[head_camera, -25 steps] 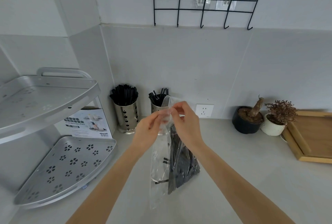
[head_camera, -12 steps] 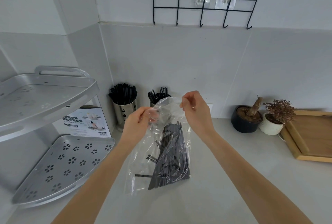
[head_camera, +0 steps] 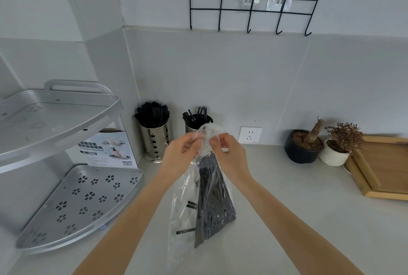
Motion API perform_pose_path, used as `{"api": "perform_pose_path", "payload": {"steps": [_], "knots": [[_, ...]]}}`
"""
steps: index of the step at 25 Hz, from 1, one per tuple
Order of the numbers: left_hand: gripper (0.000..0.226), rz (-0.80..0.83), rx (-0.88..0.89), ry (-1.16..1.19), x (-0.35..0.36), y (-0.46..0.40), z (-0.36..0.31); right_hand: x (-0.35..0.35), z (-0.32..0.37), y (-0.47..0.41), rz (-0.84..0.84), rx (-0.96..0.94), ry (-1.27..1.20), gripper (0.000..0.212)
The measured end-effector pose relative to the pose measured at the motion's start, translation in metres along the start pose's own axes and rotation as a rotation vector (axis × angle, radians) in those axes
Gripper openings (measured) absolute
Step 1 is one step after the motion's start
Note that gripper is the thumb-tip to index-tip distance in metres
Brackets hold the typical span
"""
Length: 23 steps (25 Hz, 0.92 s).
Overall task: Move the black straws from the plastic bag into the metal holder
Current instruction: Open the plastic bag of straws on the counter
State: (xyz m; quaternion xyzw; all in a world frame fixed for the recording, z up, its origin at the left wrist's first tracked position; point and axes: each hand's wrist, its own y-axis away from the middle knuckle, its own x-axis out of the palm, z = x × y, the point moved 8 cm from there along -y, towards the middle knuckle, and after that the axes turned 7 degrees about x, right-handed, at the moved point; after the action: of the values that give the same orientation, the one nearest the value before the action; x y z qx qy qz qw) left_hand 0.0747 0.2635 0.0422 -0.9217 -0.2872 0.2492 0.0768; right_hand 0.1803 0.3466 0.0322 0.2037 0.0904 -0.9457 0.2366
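Hands: my left hand (head_camera: pixel 180 153) and right hand (head_camera: pixel 229 153) pinch the mouth of the clear plastic bag (head_camera: pixel 187 215).
Straws: the black straws (head_camera: pixel 213 204) sit bundled inside it, above the grey surface (head_camera: pixel 287 219).
Progress: the perforated metal holder (head_camera: pixel 195 125) behind holds few straws; I judge this batch not yet moved.
Room: open surface to my right; the silver corner shelf (head_camera: pixel 84 204) crowds my left.

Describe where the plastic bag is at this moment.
In the head view, the bag hangs at centre over the counter, its top pinched by the left hand and the right hand, in front of the two metal holders.
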Motion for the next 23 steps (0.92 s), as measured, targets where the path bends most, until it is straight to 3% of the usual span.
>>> {"api": "perform_pose_path", "payload": {"steps": [12,23], "knots": [[0.030,-0.137,-0.044,-0.128,-0.034,-0.008,0.022,-0.034,0.023,-0.013,0.009,-0.042,-0.024,0.009],[0.021,-0.138,-0.174,0.112,-0.036,-0.001,0.032,-0.022,0.014,-0.010,0.112,-0.021,-0.222,0.018]]}}
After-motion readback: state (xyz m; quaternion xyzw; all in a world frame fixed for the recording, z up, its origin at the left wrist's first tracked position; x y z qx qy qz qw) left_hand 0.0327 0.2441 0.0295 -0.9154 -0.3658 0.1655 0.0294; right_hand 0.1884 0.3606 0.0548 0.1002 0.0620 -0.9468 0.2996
